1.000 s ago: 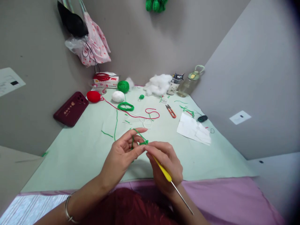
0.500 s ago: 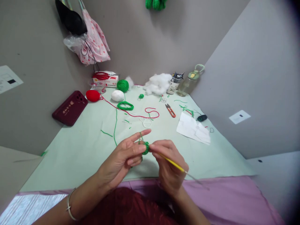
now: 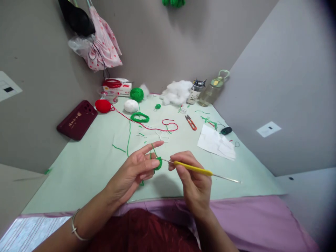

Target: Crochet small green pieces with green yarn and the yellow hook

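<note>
Pale green bench (image 3: 86, 168) spreads ahead; maroon phone (image 3: 77, 120) at ten o'clock, white paper (image 3: 216, 142) at two. My left hand (image 3: 133, 168), grip closed, pinches a small green crochet piece (image 3: 158, 163), yarn running over the forefinger. My right hand (image 3: 194, 178), at three o'clock of it, grips the yellow crochet hook (image 3: 193, 168), tip touching the piece.

On the counter (image 3: 86, 168): a maroon phone (image 3: 77, 120), red yarn ball (image 3: 103, 105), orange thread snips (image 3: 190, 122), white stuffing (image 3: 176, 92), and a water bottle (image 3: 212, 91).
</note>
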The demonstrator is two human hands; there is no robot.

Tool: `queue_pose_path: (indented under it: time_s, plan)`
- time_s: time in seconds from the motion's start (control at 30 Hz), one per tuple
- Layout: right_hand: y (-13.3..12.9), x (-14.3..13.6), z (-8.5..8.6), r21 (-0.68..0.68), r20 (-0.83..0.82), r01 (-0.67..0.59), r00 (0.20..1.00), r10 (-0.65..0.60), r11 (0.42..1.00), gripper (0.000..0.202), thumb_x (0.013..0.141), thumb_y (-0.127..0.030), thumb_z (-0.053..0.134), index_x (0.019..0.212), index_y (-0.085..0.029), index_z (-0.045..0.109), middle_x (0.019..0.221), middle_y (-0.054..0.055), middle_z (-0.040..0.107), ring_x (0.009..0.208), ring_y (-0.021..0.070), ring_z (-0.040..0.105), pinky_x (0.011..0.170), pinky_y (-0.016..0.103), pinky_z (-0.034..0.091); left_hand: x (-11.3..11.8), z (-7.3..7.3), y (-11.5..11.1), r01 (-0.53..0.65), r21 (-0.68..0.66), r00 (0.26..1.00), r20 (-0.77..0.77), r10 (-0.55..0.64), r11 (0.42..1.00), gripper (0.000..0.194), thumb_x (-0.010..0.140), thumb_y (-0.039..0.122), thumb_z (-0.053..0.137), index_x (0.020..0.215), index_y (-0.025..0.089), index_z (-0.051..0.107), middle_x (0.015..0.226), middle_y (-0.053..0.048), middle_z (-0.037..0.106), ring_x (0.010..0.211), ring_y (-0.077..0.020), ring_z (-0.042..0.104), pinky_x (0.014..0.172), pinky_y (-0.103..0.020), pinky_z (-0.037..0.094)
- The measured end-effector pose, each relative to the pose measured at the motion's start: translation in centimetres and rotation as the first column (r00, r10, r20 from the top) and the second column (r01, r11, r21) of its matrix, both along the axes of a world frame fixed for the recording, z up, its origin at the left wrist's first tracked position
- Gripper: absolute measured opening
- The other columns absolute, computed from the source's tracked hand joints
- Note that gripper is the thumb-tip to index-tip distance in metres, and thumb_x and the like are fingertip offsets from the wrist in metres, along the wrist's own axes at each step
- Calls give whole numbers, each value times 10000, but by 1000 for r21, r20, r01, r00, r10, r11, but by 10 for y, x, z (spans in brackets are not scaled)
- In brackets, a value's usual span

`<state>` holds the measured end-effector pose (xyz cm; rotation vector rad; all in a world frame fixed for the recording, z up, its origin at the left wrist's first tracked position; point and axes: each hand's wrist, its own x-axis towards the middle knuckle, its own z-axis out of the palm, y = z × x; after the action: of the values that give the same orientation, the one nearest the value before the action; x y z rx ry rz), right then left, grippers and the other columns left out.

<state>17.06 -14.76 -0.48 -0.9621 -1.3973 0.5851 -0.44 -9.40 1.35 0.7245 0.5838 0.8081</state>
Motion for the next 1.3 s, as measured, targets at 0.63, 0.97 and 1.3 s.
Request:
queue_pose_path:
  time_s: [0.63,0.97,1.3]
  plan:
    - [8,-8,-1,147,159,97,980,-120,984,285,993,-87,593,1134,-275,755,1000,44,780,927,179,727,794,334,613,12,-6,-6,-132,231,979,-121,163,964,411,854,260,841,1259,291,776,856,17,606,626,-63,377,538,-197,297]
    - [12,0,0,72,-53,70,996,-67,995,216,1003,-154,603,1044,-263,785,905,39,738,783,163,672,702,320,565,6,-2,2,9,-70,995,98,-2,997,353,828,213,826,1177,165,823,713,58,435,509,-8,181,476,-155,233]
    - [14,-7,-5,-8,-271,-80,960,75,997,174,1005,-220,642,1033,-294,796,901,-2,708,761,123,629,713,297,512,9,-5,-2,15,36,999,37,-17,999,412,868,272,806,1279,264,779,874,-14,630,722,-90,413,650,-180,369]
